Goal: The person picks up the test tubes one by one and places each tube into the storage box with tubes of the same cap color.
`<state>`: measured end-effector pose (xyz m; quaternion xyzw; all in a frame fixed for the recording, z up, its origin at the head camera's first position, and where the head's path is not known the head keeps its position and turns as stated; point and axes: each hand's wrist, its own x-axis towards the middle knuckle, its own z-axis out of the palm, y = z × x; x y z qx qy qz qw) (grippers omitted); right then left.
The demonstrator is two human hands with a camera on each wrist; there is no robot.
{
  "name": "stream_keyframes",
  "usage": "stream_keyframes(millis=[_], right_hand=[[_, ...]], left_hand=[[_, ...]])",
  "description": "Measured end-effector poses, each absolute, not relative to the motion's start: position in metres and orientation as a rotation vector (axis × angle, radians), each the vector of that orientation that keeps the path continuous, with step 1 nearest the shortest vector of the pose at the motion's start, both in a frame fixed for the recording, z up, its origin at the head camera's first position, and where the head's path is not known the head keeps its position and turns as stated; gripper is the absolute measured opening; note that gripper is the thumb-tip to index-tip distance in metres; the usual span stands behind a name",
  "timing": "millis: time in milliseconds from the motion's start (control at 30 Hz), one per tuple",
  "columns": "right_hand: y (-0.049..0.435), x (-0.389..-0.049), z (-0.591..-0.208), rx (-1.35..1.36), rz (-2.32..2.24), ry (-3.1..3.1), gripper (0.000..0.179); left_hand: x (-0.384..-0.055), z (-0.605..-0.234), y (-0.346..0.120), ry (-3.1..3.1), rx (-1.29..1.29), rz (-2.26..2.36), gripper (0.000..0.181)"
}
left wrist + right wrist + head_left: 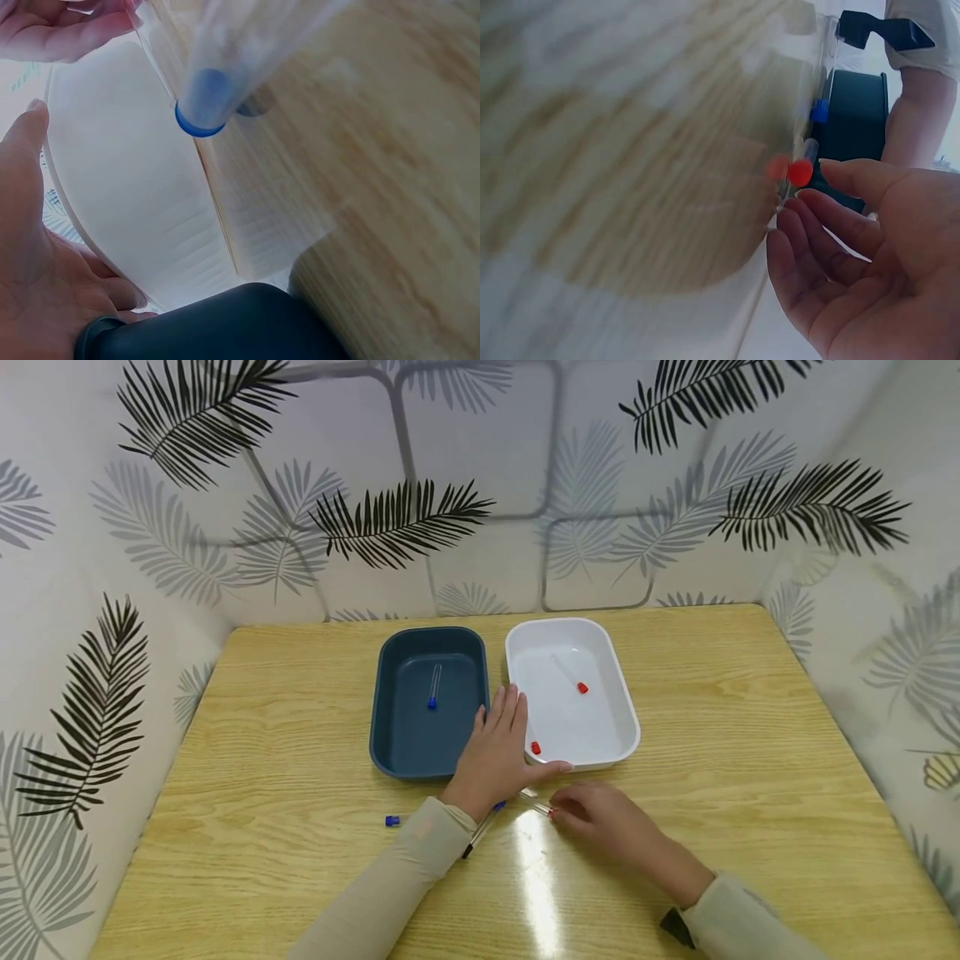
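Fingers on the right hand are bent, with a small gap between thumb and first finger, and they seem to hold nothing yet. They are just beside the capped end of a thin, clear tube with a red cap, which lies on the yellow wooden table. Picking up this tube looks like the step in hand. I think the next move calls for a soft pinch near the cap and a lift off the table.

Just past the tube is a white plastic tray with round corners. It has another red-capped tube and a small red cap near its front left corner; I cannot tell if that one has a tube. Next to it, a dark blue plastic tray has one blue-capped tube. The left hand spreads over where the trays meet, its fingers straight, gripping nothing. Another blue cap peeks out by the left sleeve.
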<state>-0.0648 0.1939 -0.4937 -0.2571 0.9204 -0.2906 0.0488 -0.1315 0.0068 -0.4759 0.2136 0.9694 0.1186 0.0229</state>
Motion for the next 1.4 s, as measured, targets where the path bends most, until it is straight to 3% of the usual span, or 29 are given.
stream_keyframes(millis=[500, 867, 1400], right_hand=[[0.171, -0.072, -0.503, -0.95, -0.89, 2.845, 0.011], [0.167, -0.071, -0.498, -0.861, -0.909, 2.754, 0.006], [0.179, -0.068, -0.49, -0.819, -0.858, 2.709, 0.011]], left_hand=[[-0.131, -0.478, 0.007, 3.003, 0.668, 0.394, 0.117], [-0.13, -0.477, 0.007, 3.011, 0.678, 0.411, 0.115], [-0.131, -0.478, 0.007, 3.023, 0.67, 0.393, 0.116]])
